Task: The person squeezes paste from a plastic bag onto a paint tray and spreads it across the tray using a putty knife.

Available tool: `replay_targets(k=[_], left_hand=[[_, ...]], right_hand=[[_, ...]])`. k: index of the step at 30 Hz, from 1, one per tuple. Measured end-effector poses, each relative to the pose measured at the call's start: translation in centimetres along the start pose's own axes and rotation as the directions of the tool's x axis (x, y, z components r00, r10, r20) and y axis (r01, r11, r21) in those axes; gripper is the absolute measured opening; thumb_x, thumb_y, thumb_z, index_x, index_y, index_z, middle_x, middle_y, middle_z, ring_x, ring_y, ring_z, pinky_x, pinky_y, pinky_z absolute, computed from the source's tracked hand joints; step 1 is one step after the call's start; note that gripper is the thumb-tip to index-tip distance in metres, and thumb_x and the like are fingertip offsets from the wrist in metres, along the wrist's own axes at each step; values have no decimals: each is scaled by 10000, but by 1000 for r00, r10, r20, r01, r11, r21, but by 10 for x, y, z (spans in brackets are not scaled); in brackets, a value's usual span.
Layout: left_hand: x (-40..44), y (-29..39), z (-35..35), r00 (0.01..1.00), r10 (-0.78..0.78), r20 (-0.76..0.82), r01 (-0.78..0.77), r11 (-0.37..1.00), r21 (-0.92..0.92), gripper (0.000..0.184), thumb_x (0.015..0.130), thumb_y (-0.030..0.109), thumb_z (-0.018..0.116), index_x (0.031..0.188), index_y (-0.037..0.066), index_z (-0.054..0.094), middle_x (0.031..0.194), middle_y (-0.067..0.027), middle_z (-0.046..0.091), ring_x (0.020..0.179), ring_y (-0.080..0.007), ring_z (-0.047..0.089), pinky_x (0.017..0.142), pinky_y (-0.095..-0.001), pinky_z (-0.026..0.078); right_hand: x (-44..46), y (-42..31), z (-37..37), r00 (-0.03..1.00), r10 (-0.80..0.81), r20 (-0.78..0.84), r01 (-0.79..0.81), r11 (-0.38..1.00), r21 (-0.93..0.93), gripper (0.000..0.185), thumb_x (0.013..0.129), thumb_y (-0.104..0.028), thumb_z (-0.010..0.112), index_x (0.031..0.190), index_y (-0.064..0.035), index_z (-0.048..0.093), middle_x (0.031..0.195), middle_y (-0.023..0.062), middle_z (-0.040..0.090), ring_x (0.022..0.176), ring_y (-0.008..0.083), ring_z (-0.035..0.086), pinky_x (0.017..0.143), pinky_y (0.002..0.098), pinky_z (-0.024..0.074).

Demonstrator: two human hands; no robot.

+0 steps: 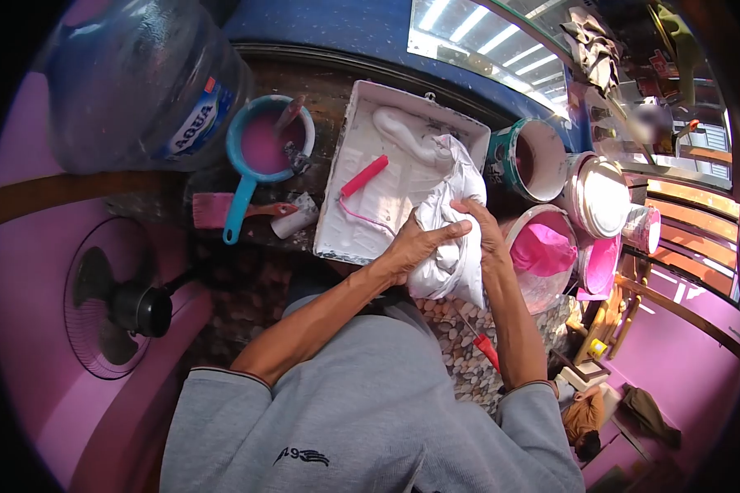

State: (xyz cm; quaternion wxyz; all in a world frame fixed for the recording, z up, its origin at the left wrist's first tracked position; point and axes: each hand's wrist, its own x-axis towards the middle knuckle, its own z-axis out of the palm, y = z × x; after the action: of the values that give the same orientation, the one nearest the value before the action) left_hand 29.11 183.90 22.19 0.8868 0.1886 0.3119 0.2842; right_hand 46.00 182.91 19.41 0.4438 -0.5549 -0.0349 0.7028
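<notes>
White bag [446, 197] clasped by both left hand [422, 250] and right hand [487, 228], at paint tray's [335, 222] near-right corner. Long axis pointed away from body, neck laid over tray, against white paint [403, 135]. Left hand set nearer tray centre. Pink-handled roller frame [363, 177] placed inside tray; teal bucket [502, 164] stood just right of tray.

"AQUA" in white, blue label [196, 121], clear water jug [131, 82], far left corner of bench [275, 78], grey shirt [345, 394], chest print [302, 454] unclear

Dark table [330, 115], paint-spotted: white tray [334, 197], turquoise dipper [247, 174]; pink-bristled brush [212, 211], white cylinder [296, 217] near dipper's handle.
</notes>
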Motion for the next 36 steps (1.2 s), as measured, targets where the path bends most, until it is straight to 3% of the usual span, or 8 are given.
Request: replay_targets(k=[8, 10, 13, 24, 28, 31, 33, 36], left_hand=[[0, -6, -4, 988, 71, -135, -10, 914, 406, 533, 793, 119, 679, 1260, 9, 448, 1059, -78, 597, 940, -135, 585, 796, -284, 481], [2, -9, 0, 971, 182, -158, -71, 841, 536, 638, 694, 256, 738, 1224, 13, 476, 1024, -192, 628, 926, -283, 628, 832, -354, 479], [-6, 6, 20, 968, 161, -192, 73, 553, 830, 691, 710, 277, 731, 1250, -33, 430, 1039, -202, 618, 949, -317, 620, 834, -383, 473], [-15, -3, 22, 938, 226, -263, 111, 523, 845, 689, 782, 412, 625, 1204, -62, 356, 992, -282, 595, 915, -382, 617, 821, -411, 468], [-15, 12, -3, 937, -127, -326, 172, 978, 114, 569, 885, 508, 515, 1117, -5, 429, 805, -64, 501, 749, -126, 593, 592, -231, 476], [8, 3, -8, 960, -15, -281, 83, 969, 233, 674, 801, 581, 594, 1068, -30, 495, 852, -123, 610, 708, -166, 632, 624, -295, 524], [18, 9, -1, 959, -230, 163, 259, 947, -189, 644, 786, 539, 644, 1091, -14, 520, 901, -104, 632, 747, -174, 648, 704, -319, 550], [40, -2, -15, 887, -237, 396, 343, 913, -221, 645, 765, 494, 693, 1138, -3, 521, 949, -91, 643, 788, -180, 657, 762, -328, 550]], right_hand=[[-28, -20, 34, 988, -100, -121, 41, 909, -415, 381, 750, -224, 728, 980, 57, 612, 865, 95, 641, 723, 151, 620, 650, 293, 512], [-26, -22, 35, 960, -260, -105, 164, 822, -545, 430, 734, -228, 750, 1005, 72, 601, 885, 108, 647, 743, 149, 623, 659, 297, 510], [-29, -28, 43, 977, -203, -73, 140, 852, -505, 438, 728, -191, 760, 1029, 78, 589, 893, 105, 648, 743, 153, 623, 661, 287, 505], [-11, -21, 24, 989, -30, -143, -28, 922, -387, 333, 718, -140, 702, 884, 137, 621, 796, 156, 636, 618, 206, 628, 544, 318, 518], [-13, -17, 4, 990, 137, 33, -138, 989, 47, 168, 775, -93, 636, 860, 50, 620, 767, 102, 640, 643, 178, 635, 629, 319, 548], [-17, -20, 10, 974, 177, 142, -203, 960, 195, 161, 800, -96, 586, 887, 37, 608, 793, 108, 645, 680, 189, 642, 681, 323, 552], [-17, -20, 13, 965, 173, 200, -216, 952, 218, 179, 803, -100, 576, 913, 39, 599, 805, 112, 647, 685, 193, 644, 688, 328, 554], [-23, -27, 19, 923, 207, 324, -293, 926, 241, 205, 794, -88, 574, 962, 30, 576, 825, 104, 640, 697, 198, 647, 698, 336, 556]])
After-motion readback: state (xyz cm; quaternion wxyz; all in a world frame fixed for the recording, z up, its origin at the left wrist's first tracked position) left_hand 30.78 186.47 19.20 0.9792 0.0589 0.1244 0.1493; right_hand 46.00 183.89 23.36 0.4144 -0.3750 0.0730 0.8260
